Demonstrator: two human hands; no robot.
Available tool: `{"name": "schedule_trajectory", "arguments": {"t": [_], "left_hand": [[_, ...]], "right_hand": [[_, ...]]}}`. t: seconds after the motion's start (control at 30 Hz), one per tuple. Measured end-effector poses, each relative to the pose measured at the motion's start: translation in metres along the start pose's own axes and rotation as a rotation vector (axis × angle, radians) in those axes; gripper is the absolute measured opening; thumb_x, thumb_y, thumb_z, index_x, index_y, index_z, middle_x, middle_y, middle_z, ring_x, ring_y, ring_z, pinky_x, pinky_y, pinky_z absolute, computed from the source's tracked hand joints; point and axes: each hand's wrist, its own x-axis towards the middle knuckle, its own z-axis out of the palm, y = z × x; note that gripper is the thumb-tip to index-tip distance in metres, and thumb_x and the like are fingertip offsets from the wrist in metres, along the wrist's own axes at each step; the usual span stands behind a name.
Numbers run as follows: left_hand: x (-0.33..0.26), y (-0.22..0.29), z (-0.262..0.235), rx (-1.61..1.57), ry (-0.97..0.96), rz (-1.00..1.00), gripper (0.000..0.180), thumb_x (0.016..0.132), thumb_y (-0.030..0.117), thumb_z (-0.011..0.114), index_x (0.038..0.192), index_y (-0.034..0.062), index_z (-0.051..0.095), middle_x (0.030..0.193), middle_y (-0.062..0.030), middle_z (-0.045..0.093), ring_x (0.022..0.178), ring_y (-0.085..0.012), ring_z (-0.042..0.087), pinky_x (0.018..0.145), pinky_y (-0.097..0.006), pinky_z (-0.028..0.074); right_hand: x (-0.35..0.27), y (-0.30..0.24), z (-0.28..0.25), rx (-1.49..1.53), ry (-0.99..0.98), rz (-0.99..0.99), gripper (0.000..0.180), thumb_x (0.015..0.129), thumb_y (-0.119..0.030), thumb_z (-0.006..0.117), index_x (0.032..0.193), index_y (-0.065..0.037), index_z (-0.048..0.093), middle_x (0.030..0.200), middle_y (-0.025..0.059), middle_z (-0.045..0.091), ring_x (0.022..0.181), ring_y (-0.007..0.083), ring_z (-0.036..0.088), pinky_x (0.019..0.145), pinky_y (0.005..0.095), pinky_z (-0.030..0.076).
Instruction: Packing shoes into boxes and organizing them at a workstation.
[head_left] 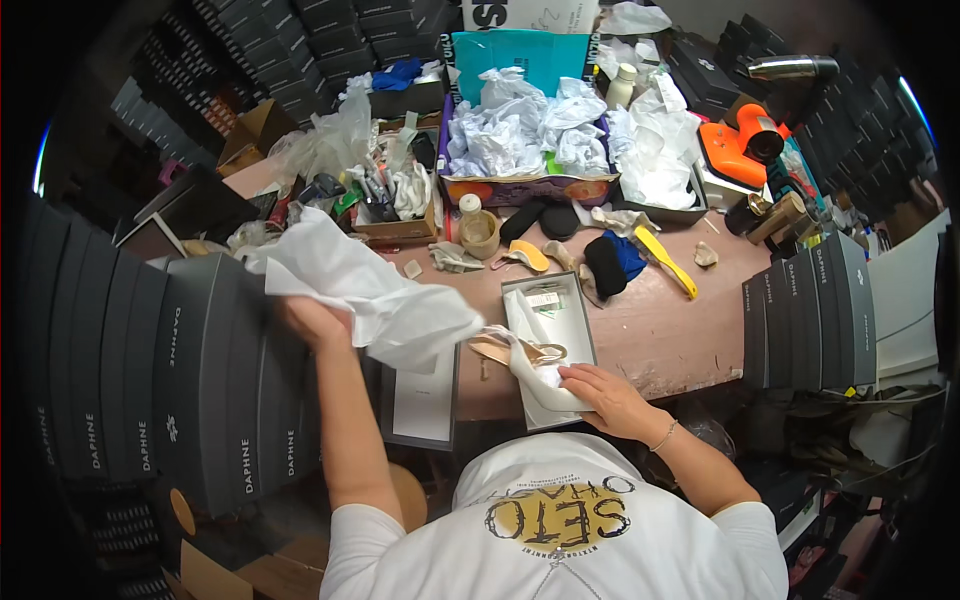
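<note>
My left hand (318,322) is raised at the left, closed on a crumpled sheet of white tissue paper (370,295) that spreads out to the right; its fingers are partly hidden by the sheet. My right hand (618,402) grips a white shoe (545,388) with a tan insole and thin straps. That shoe lies over the near end of an open grey shoebox (587,318), which has a white inside and a small labelled packet at its far end. Left of the box rests a grey-edged lid (422,405), its white inner side up.
Stacks of dark shoeboxes stand at the left (205,370) and right (815,310). Behind are a carton of crumpled paper (530,185), a jar (480,232), a yellow-handled brush (665,262), dark cloth pads (605,265) and an orange device (735,150).
</note>
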Motion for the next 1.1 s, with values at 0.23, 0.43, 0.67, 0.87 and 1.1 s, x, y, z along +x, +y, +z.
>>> {"name": "schedule_trajectory", "arguments": {"t": [0.23,0.43,0.67,0.87,1.1], "left_hand": [[-0.075,-0.066,0.016,0.934,-1.117,-0.013,0.049,0.100,0.042,0.038,0.099,0.0004,0.064,0.100,-0.0141,0.064,0.087,-0.0336,0.062,0.085,-0.040,0.047],[-0.172,-0.084,0.033,-0.103,-0.954,-1.478,0.044,0.098,0.035,0.049,0.125,0.0006,0.052,0.109,-0.0092,0.062,0.104,-0.0154,0.059,0.094,-0.032,0.049],[-0.217,-0.056,0.027,-0.361,-0.692,-1.193,0.087,0.076,0.008,0.068,0.146,0.0160,0.017,0.124,-0.0139,0.049,0.103,-0.0235,0.060,0.091,-0.044,0.052],[-0.246,-0.057,0.021,-0.302,-0.386,-1.003,0.078,0.075,-0.004,0.056,0.141,0.0168,0.020,0.112,-0.0135,0.051,0.087,-0.0215,0.062,0.072,-0.036,0.058],[-0.240,-0.073,0.024,-0.195,-0.260,-0.846,0.077,0.078,-0.002,0.061,0.140,0.0164,0.018,0.116,-0.0128,0.050,0.096,-0.0209,0.060,0.076,-0.035,0.055]], "right_hand": [[0.000,-0.002,-0.029,-0.457,-0.104,-0.332,0.033,0.084,-0.016,0.053,0.117,-0.012,0.054,0.135,0.0028,0.048,0.124,0.0228,0.044,0.098,0.0439,0.041],[0.041,-0.008,-0.047,-0.538,-0.078,-0.383,0.026,0.085,-0.022,0.054,0.110,-0.023,0.059,0.141,0.0040,0.042,0.136,0.0248,0.031,0.111,0.0560,0.021],[0.073,-0.022,0.002,-0.063,-0.022,0.176,0.040,0.076,-0.023,0.071,0.111,-0.006,0.061,0.101,0.0127,0.063,0.086,0.0320,0.059,0.076,0.0409,0.046],[0.064,-0.010,0.072,0.500,0.290,0.247,0.035,0.077,-0.018,0.070,0.107,-0.002,0.061,0.092,0.0115,0.064,0.080,0.0210,0.062,0.070,0.0332,0.050],[0.069,0.010,0.028,0.314,0.314,0.267,0.042,0.087,-0.023,0.063,0.121,0.001,0.056,0.103,0.0211,0.064,0.097,0.0362,0.061,0.092,0.0456,0.042]]}}
